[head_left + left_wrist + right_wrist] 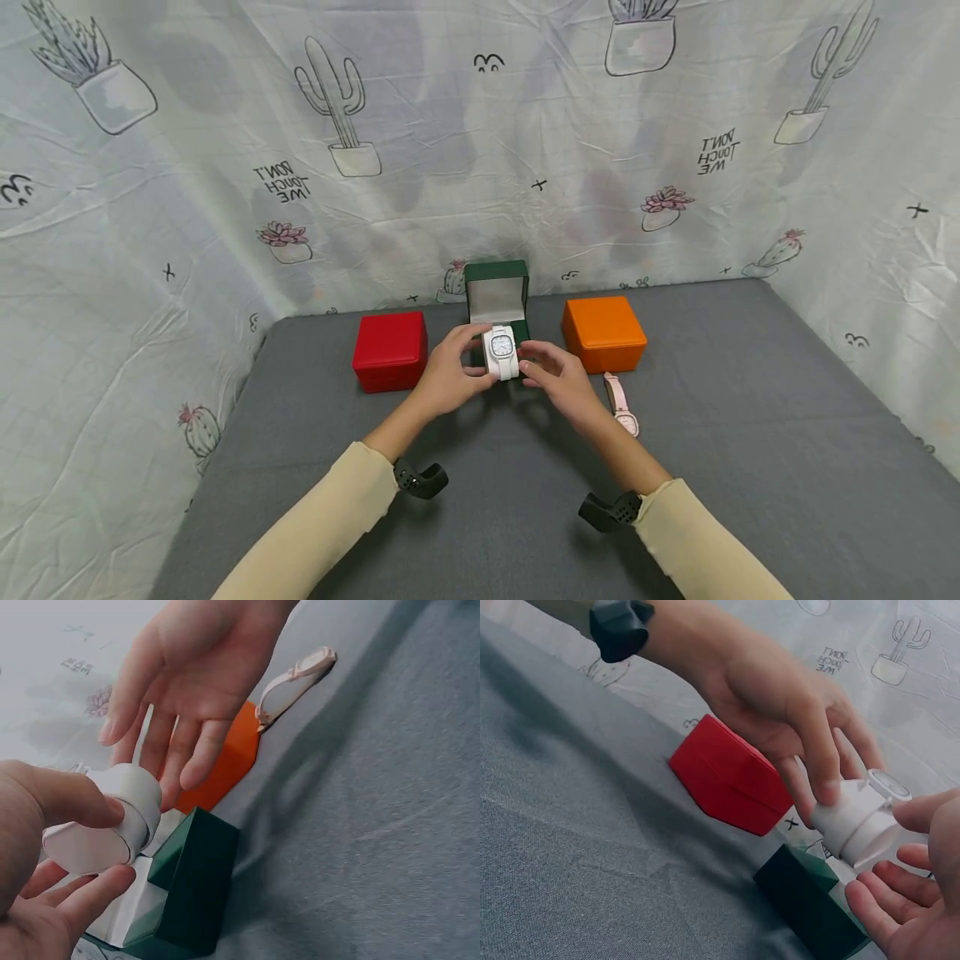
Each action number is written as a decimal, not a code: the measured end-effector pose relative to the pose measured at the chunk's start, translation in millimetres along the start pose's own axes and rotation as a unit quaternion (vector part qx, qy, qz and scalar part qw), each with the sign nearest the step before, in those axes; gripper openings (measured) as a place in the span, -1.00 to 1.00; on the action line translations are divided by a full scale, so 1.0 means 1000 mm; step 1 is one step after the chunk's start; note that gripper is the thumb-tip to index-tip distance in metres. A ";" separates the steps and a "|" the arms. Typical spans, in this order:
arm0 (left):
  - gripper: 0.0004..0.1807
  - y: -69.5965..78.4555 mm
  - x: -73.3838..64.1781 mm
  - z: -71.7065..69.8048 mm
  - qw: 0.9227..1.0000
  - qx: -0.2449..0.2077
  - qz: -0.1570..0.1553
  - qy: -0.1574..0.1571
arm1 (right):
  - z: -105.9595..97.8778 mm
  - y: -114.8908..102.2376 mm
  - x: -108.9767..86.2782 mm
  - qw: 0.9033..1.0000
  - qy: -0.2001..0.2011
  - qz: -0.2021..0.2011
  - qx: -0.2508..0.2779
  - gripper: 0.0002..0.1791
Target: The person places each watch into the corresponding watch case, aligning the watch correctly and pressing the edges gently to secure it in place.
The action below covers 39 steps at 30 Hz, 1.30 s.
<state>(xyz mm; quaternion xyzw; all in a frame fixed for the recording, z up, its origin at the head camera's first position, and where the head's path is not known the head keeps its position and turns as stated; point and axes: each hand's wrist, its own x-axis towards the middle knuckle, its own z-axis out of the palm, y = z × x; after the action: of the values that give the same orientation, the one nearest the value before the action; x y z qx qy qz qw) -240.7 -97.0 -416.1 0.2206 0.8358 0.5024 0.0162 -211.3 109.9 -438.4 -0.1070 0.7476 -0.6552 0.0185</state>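
Note:
A white wristwatch [502, 345] with a squarish face is wrapped round a white watch cushion [84, 846]. My left hand [448, 368] grips this cushion from the side, thumb on one end and fingers on the other. Close by on the right, my right hand [561, 377] has its fingers loosely spread beside the watch and holds nothing; whether a fingertip touches the strap I cannot tell. Both hands are above and in front of a green watch box [497, 270], which stands with its lid raised and a pale lining showing. The hands partly hide the box's lower half.
A closed red box [390, 350] stands left of the green one. On the right is a closed orange box [604, 332], with a pink-strapped watch [619, 405] lying in front of it. A patterned white curtain [480, 142] hangs behind the grey tabletop [495, 517].

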 end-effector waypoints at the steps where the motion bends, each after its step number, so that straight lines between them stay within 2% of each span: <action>1: -0.24 -0.001 0.003 0.001 1.000 0.004 -0.001 -0.001 | 0.000 0.000 0.000 1.000 0.004 -0.002 0.000 -0.51; 8: -0.23 -0.003 0.019 0.004 0.999 0.025 -0.030 0.000 | 0.004 0.001 0.007 1.000 0.027 0.009 -0.012 -0.57; 12: -0.23 -0.004 0.026 0.005 0.998 0.043 -0.043 -0.005 | 0.005 0.003 0.012 0.997 0.050 0.006 -0.066 -0.61; 15: -0.22 -0.005 0.031 0.006 0.998 0.046 -0.049 -0.014 | 0.006 0.005 0.015 0.991 0.069 -0.002 -0.119 -0.63; 20: -0.22 -0.011 0.036 0.007 0.997 0.052 -0.058 -0.026 | 0.008 0.009 0.019 0.981 0.076 -0.009 -0.180 -0.62; 28: -0.21 -0.020 0.042 0.007 0.996 0.065 -0.052 -0.043 | 0.008 0.016 0.025 0.975 0.071 -0.009 -0.209 -0.62; 31: -0.22 -0.022 0.046 0.008 0.992 0.098 -0.052 -0.051 | 0.008 0.017 0.028 0.975 0.066 -0.001 -0.214 -0.60; 35: -0.24 -0.022 0.051 0.008 0.984 0.158 -0.052 -0.062 | 0.008 0.020 0.031 0.971 0.065 0.004 -0.230 -0.58; 39: -0.26 -0.021 0.054 0.007 0.977 0.190 -0.060 -0.072 | 0.009 0.023 0.036 0.967 0.068 -0.001 -0.246 -0.61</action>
<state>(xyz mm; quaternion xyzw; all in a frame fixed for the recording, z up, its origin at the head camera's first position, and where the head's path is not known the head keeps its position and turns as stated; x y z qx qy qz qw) -294.8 -79.0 -427.4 0.2048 0.9243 0.3155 0.0644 -247.7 97.7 -458.3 -0.0639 0.8853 -0.4568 -0.0595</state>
